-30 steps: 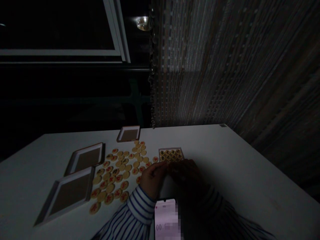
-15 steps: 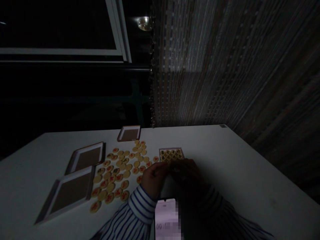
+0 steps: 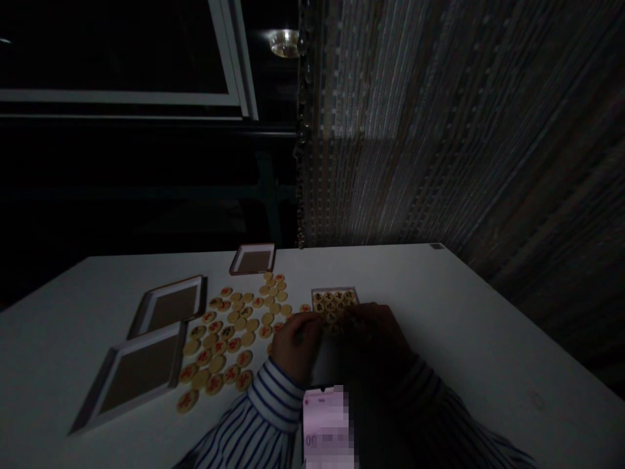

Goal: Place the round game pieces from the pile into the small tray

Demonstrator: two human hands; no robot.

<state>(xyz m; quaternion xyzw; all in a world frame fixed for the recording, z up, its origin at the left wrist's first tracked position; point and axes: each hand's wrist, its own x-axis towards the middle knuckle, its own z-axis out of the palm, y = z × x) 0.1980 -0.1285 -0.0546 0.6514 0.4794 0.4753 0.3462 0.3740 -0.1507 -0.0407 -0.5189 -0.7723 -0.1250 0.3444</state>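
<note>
The scene is dim. A small square box [image 3: 336, 293] on the white table [image 3: 463, 326] holds round yellow game pieces with dark marks. My left hand [image 3: 295, 344], in a striped sleeve, rests at the box's near left corner with curled fingers. My right hand [image 3: 378, 335] lies in shadow over the box's near right edge, fingers bent. Whether either hand grips a piece is hidden. Several loose yellow discs with red or dark marks [image 3: 234, 335] are spread on the table left of my hands.
Two empty flat trays [image 3: 134, 374] [image 3: 170, 305] lie at the left, and a smaller one [image 3: 252, 260] sits farther back. A lit phone screen [image 3: 325, 423] shows at the bottom centre. A bead curtain [image 3: 439, 124] hangs behind the table.
Both hands have crept slightly forward over the near edge of the box. The view shifted a little.
</note>
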